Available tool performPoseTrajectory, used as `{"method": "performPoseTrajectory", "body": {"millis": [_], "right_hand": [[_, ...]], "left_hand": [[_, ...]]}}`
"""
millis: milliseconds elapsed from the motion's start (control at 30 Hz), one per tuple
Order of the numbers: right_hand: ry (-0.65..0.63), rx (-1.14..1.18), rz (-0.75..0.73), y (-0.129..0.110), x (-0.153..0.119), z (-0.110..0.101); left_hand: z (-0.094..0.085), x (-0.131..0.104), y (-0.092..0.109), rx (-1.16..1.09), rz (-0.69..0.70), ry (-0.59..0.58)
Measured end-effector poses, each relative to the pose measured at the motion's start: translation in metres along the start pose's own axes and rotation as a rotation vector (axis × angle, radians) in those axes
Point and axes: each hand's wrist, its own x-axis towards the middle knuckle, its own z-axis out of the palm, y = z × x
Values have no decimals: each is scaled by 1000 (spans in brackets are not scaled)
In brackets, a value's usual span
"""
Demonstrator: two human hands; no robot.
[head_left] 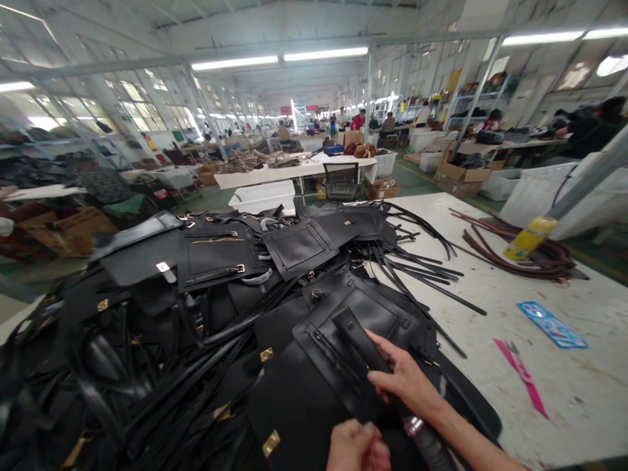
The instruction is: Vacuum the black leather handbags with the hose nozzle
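A black leather strap (pixel 360 337) with a hole near its squared end lies slantwise over a black leather bag panel (pixel 363 304). My right hand (pixel 405 376) pinches this strap between thumb and forefinger. Beneath the right wrist runs a dark rounded piece with a silver ring (pixel 415 426); I cannot tell whether it joins the strap. At the bottom edge, my left hand (pixel 358 446) is closed, fingers curled, and anything inside it is hidden. Around both hands spread black bag parts (pixel 220 252) with gold fittings (pixel 271 443) and a zipped pocket.
Thin black straps (pixel 436 275) trail onto the white table (pixel 564 405). To the right lie pink-handled snips (pixel 523 376), a blue patterned card (pixel 552 325), a yellow bottle (pixel 530 239) and coiled brown straps (pixel 481 245). Beyond are a white bin (pixel 262 196), a chair (pixel 342 181) and several people.
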Motion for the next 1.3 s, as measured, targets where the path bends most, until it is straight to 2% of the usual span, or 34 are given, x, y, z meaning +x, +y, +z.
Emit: {"method": "performPoseTrajectory", "body": {"millis": [67, 100, 167, 200, 233, 300, 367, 467, 567, 667, 767, 867, 933, 1000, 1067, 1133, 1167, 1233, 1300], "right_hand": [[-26, 21, 33, -4, -5, -7], [-43, 33, 56, -4, -6, -8], [-73, 53, 91, -3, -8, -4], [-90, 59, 99, -1, -7, 0], [-113, 63, 106, 0, -6, 6], [-168, 72, 129, 5, 0, 19], [-211, 73, 159, 10, 12, 33], [-223, 62, 196, 15, 38, 56], [-191, 44, 178, 13, 63, 81], [-95, 31, 102, 3, 72, 97], [49, 38, 29, -6, 54, 91], [195, 52, 15, -9, 18, 65], [281, 57, 37, -5, -7, 45], [354, 59, 81, 3, -29, 28], [465, 50, 127, 13, -46, 16], [611, 29, 155, 21, -59, 6], [678, 18, 162, 25, -65, 0], [763, 0, 166, 28, -76, -12], [754, -7, 158, 30, -87, -24]], "left_hand": [[-19, -7, 25, 372, 217, -52], [-31, -7, 44, 531, 406, 3], [-53, 3, 84, 681, 697, 262], [-62, 12, 101, 727, 722, 344], [-69, 21, 115, 755, 711, 376], [-77, 38, 129, 791, 641, 352], [-78, 50, 129, 809, 601, 302], [-77, 55, 121, 849, 575, 302], [-76, 52, 120, 899, 565, 301], [-76, 45, 129, 946, 587, 236], [-83, 36, 148, 998, 621, 236], [-99, 33, 173, 1146, 641, 309], [-111, 35, 187, 1259, 652, 312], [-116, 40, 192, 1321, 777, 324], [-108, 44, 186, 1304, 1006, 314], [-85, 44, 167, 1210, 1155, 172], [-69, 43, 153, 1140, 1158, 32], [-29, 40, 121, 971, 1047, -287], [12, 40, 89, 806, 888, -536]]}}
